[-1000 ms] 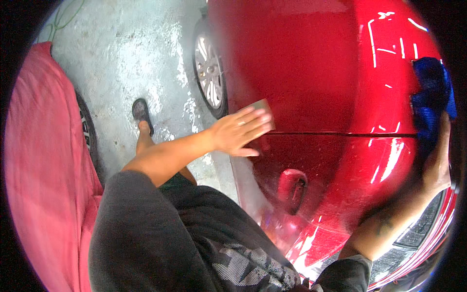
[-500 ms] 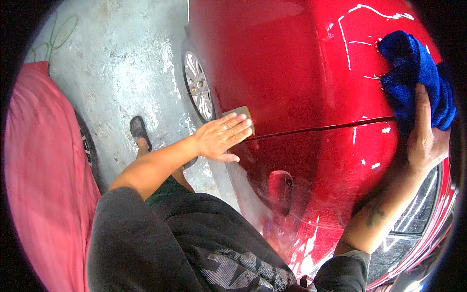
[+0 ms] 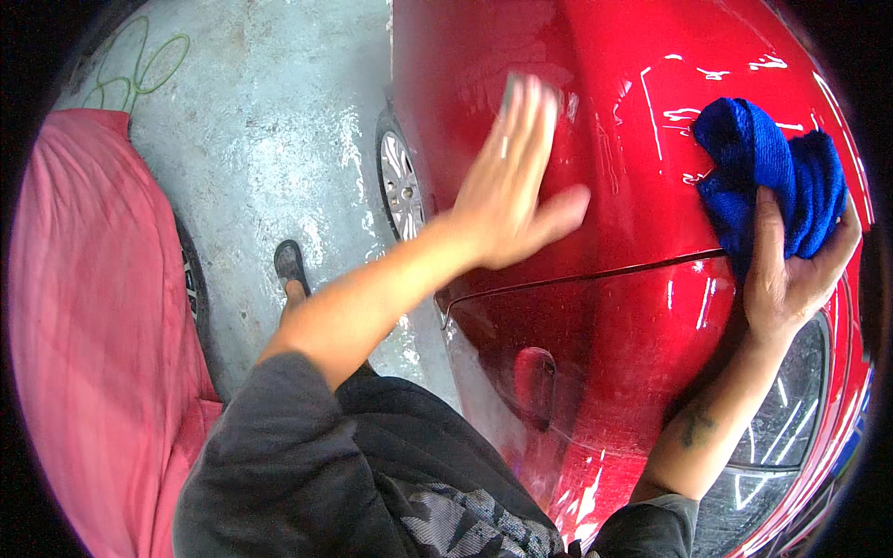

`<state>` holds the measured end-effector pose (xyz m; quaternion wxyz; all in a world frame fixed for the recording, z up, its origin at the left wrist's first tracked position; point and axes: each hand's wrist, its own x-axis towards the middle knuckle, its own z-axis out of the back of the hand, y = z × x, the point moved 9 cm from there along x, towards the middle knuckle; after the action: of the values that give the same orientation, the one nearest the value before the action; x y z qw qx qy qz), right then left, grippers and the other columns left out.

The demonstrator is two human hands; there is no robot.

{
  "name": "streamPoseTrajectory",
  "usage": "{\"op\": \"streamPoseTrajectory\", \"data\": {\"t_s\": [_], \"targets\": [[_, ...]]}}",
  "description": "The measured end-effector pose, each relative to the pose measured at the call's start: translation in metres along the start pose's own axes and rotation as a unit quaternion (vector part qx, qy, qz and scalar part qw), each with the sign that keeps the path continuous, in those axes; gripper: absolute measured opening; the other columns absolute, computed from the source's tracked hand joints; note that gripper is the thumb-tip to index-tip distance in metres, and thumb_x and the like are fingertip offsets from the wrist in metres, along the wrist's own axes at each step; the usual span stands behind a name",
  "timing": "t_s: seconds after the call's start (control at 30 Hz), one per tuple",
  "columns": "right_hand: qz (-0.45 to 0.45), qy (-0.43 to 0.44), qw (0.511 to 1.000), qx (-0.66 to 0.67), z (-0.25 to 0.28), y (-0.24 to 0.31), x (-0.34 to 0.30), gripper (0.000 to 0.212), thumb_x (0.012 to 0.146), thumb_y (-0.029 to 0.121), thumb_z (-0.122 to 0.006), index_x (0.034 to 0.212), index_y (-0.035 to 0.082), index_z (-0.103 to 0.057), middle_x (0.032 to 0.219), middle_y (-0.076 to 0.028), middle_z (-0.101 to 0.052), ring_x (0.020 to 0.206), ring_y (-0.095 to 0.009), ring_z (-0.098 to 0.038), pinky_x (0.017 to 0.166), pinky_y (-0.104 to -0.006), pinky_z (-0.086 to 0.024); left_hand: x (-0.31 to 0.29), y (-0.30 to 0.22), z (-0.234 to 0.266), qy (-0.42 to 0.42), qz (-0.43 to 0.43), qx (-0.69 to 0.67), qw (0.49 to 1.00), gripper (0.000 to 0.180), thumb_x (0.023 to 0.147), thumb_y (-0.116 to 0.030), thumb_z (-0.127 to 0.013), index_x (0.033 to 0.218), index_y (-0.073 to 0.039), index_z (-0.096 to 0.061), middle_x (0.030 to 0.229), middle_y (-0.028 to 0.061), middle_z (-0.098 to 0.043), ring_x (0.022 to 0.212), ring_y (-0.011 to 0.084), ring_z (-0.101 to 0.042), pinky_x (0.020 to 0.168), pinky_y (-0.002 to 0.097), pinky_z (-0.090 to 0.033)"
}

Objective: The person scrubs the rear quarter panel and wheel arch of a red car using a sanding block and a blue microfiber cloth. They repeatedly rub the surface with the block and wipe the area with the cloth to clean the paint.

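My left hand (image 3: 514, 191) is over the red car's side panel (image 3: 642, 214), ahead of the door seam. It is blurred, its fingers straight and close together, thumb spread. Beside the fingertips shows the thin edge of a greyish flat pad (image 3: 510, 93); the fingers hide the rest, pressing it against the paint. A bunched blue microfibre towel (image 3: 767, 177) lies on the upper part of the car at the right. My right hand (image 3: 800, 279) grips its near side, thumb on top.
A door handle (image 3: 535, 386) juts from the panel close to my body. The car's wheel (image 3: 400, 186) is low on the left. Farther left stands a vehicle under a pink cover (image 3: 102, 325). A green hose (image 3: 158, 70) lies on the grey floor (image 3: 251, 167).
My left hand has slid forward and to the right from the door seam, its fingers now pointing away from me. The right hand stays on the towel. The whole view has shifted slightly.
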<state>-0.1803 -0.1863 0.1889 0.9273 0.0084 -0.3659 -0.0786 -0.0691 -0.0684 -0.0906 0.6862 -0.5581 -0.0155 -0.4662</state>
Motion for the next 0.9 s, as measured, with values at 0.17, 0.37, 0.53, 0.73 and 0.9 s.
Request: {"op": "streamPoseTrajectory", "data": {"t_s": [0.17,0.37,0.53,0.73,0.9], "targets": [[0.142,0.058,0.987,-0.049,-0.006,0.031,0.009,0.044,0.097,0.000,-0.071,0.141,-0.002,-0.070,0.148,-0.024,-0.070,0.138,-0.038,-0.066,0.123,-0.0492,-0.046,0.022,-0.016,-0.005,-0.061,0.093,-0.048,0.993,0.109,0.111,-0.065,-0.049,0.172,0.017,-0.011,0.180,0.0433,-0.005,0.170,0.0565,-0.003,0.140,0.0588,-0.006],[0.140,0.118,0.972,-0.147,-0.008,0.034,0.013,0.041,0.081,0.004,-0.071,0.120,0.007,-0.082,0.138,-0.016,-0.075,0.130,-0.038,-0.068,0.117,-0.0491,-0.049,-0.013,-0.060,-0.019,0.014,0.035,-0.054,0.998,0.118,0.107,-0.070,-0.052,0.171,0.020,-0.010,0.178,0.0474,-0.006,0.168,0.0620,-0.002,0.138,0.0647,-0.005],[0.123,0.155,0.963,-0.185,-0.023,0.048,0.018,0.048,0.074,0.018,-0.093,0.118,0.006,-0.078,0.132,-0.012,-0.075,0.126,-0.037,-0.067,0.112,-0.0517,-0.050,0.133,0.047,0.033,-0.096,0.155,-0.034,0.983,0.090,0.120,-0.053,-0.031,0.172,0.017,-0.011,0.181,0.0411,-0.007,0.173,0.0491,-0.002,0.142,0.0506,-0.007],[0.081,0.148,0.967,-0.193,-0.023,0.040,0.015,0.052,0.066,0.015,-0.097,0.112,0.006,-0.075,0.129,-0.012,-0.075,0.123,-0.036,-0.067,0.109,-0.0511,-0.050,-0.071,-0.094,-0.047,0.069,0.043,-0.129,0.988,0.116,0.109,-0.070,-0.045,0.173,0.015,0.000,0.181,0.0421,0.006,0.169,0.0595,0.006,0.137,0.0679,-0.002],[0.086,0.130,0.973,-0.173,-0.023,0.050,0.025,0.047,0.068,0.014,-0.094,0.110,0.006,-0.076,0.127,-0.012,-0.075,0.122,-0.036,-0.067,0.109,-0.0501,-0.050,0.132,0.041,0.035,-0.088,0.106,0.007,0.990,0.096,0.118,-0.058,-0.036,0.173,0.016,-0.010,0.182,0.0400,-0.007,0.173,0.0487,-0.006,0.142,0.0512,-0.008]]}}
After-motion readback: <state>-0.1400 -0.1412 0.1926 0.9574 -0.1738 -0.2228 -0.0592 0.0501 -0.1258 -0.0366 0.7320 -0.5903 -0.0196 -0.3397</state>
